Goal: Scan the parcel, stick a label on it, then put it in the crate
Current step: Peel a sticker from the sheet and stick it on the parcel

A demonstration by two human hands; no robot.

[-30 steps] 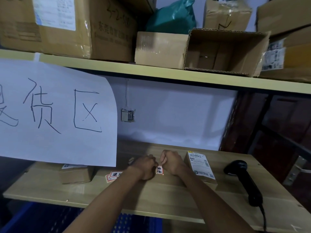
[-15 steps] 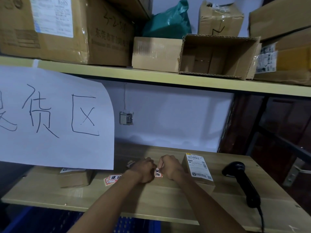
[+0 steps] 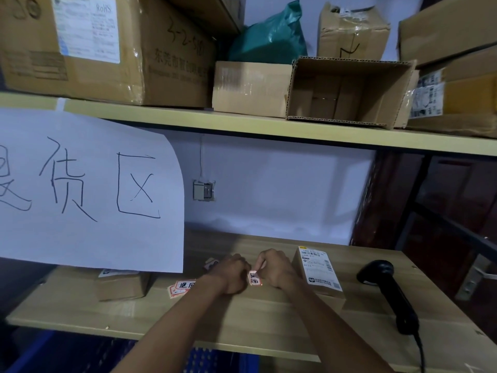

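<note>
Shelving carries a carton marked "RoHS" (image 3: 88,28). On the wooden tabletop (image 3: 242,319), both hands, left (image 3: 228,274) and right (image 3: 274,270), pinch a small red-bordered label sticker (image 3: 255,278). Just right lies the small brown cardboard parcel (image 3: 318,273), white shipping label up, long axis pointing away.

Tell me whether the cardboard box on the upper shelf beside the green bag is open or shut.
Open. The cardboard box lies on its side on the upper shelf with its mouth facing the camera, and its bare inside walls show.
</note>
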